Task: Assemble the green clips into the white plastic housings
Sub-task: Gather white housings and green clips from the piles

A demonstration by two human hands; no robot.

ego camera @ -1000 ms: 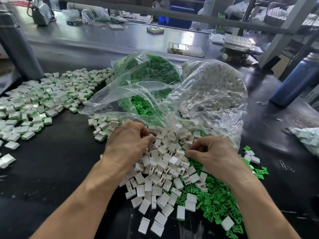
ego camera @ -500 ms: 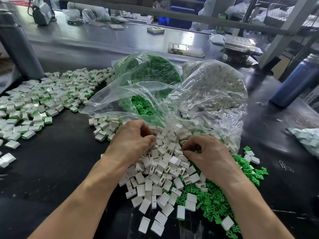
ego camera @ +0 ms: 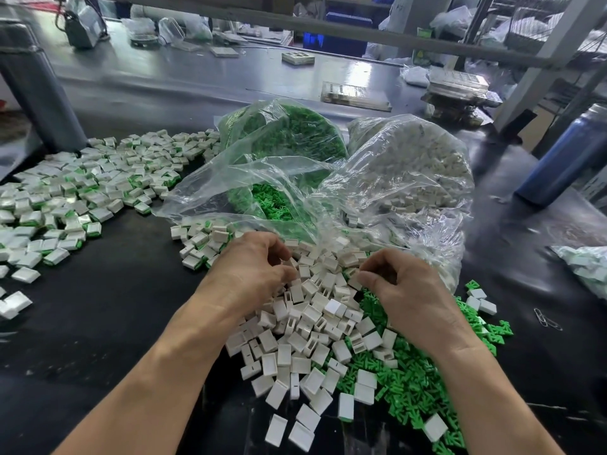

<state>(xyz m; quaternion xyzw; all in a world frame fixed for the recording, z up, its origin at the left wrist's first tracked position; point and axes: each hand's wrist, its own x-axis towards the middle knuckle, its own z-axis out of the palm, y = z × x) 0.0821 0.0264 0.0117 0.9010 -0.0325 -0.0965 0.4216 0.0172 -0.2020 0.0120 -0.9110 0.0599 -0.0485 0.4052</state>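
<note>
A heap of loose white plastic housings [ego camera: 315,323] lies on the black table in front of me. Loose green clips [ego camera: 404,389] spread to its right. My left hand [ego camera: 253,270] rests on the heap's top left, and its curled fingers pinch a white housing at the fingertips. On the heap's top right is my right hand [ego camera: 407,293], thumb and forefinger pressed together. What they hold is hidden. The two hands are a short gap apart.
Behind the heap lie an open clear bag of green clips [ego camera: 289,136] and a clear bag of white housings [ego camera: 410,165]. Assembled pieces [ego camera: 82,192] cover the left of the table. A blue bottle [ego camera: 565,159] stands at the right, a grey post [ego camera: 36,90] at the far left.
My right hand has moved up and to the left, off the green clips and onto the white heap, closer to my left hand. My left hand has barely shifted.
</note>
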